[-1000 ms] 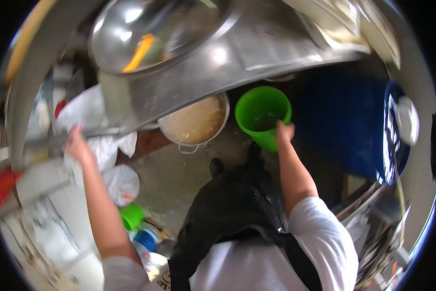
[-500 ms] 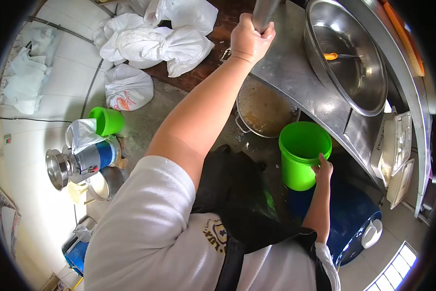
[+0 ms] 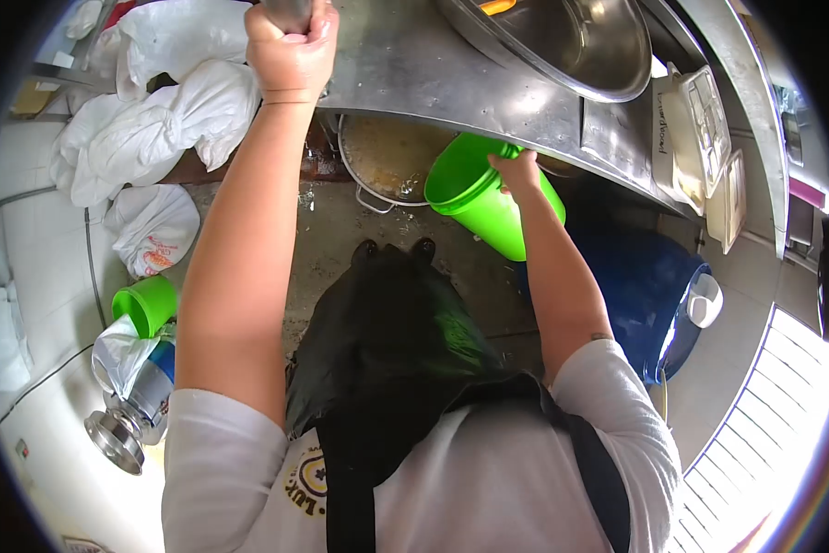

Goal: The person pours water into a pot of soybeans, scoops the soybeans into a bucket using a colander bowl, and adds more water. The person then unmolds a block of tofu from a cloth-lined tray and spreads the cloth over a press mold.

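Note:
My left hand (image 3: 293,57) is closed around a thick grey metal handle (image 3: 288,11); its far end is out of view. With my right hand (image 3: 517,173) I grip the rim of a bright green bucket (image 3: 502,217), which is tilted with its mouth facing left. Beside that mouth, on the floor and partly under the steel counter, stands a wide pot (image 3: 377,157) holding a cloudy brownish liquid. The bucket's inside shows no visible contents from this angle.
A steel counter (image 3: 414,69) carries a large metal bowl (image 3: 580,46). White plastic bags (image 3: 156,138) lie at the left. Below them are a second green bucket (image 3: 147,302) and a metal machine (image 3: 133,415). A blue barrel (image 3: 635,295) and plastic containers (image 3: 695,138) are at the right.
My right hand has moved the green bucket up to the pot and tipped it from upright to leaning left. My left hand keeps its grip on the handle. The whole view has shifted.

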`<action>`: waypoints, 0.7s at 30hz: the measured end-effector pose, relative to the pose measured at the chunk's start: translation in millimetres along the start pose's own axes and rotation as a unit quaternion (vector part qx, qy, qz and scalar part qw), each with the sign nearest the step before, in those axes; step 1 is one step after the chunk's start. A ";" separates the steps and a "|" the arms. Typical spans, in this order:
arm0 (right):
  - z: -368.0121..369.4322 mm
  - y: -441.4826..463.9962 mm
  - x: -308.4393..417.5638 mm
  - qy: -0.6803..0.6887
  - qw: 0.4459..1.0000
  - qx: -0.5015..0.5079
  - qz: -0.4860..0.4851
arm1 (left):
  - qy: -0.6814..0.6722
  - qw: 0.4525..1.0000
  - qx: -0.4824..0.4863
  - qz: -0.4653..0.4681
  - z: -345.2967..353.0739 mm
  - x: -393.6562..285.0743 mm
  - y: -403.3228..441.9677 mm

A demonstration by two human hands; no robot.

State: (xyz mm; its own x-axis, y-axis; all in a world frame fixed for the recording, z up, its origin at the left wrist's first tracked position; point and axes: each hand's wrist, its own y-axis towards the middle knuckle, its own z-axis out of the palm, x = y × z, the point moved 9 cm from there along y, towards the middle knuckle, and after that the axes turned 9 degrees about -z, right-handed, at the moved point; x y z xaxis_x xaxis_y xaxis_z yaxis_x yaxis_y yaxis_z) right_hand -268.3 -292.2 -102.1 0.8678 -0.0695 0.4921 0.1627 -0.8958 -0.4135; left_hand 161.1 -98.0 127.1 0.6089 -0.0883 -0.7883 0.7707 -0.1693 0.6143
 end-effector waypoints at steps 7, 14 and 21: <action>17.8 15.0 16.5 -0.091 0.994 0.048 -0.044 | 0.094 0.995 0.000 0.035 0.8 -9.8 2.3; 32.1 36.3 0.9 -0.137 0.987 -0.030 -0.084 | 0.040 0.999 -0.007 -0.020 -2.7 -1.0 -2.1; 39.4 36.3 6.8 -0.171 0.982 -0.033 -0.073 | 0.054 0.998 -0.022 0.002 -3.3 -3.5 0.2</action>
State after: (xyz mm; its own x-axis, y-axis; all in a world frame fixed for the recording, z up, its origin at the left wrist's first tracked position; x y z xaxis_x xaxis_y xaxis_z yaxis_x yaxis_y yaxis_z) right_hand -238.0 -307.9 -143.9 0.9460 0.2038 0.2522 0.2770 -0.9123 -0.3017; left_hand 159.6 -94.5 130.1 0.6272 0.0180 -0.7786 0.7741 -0.1248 0.6207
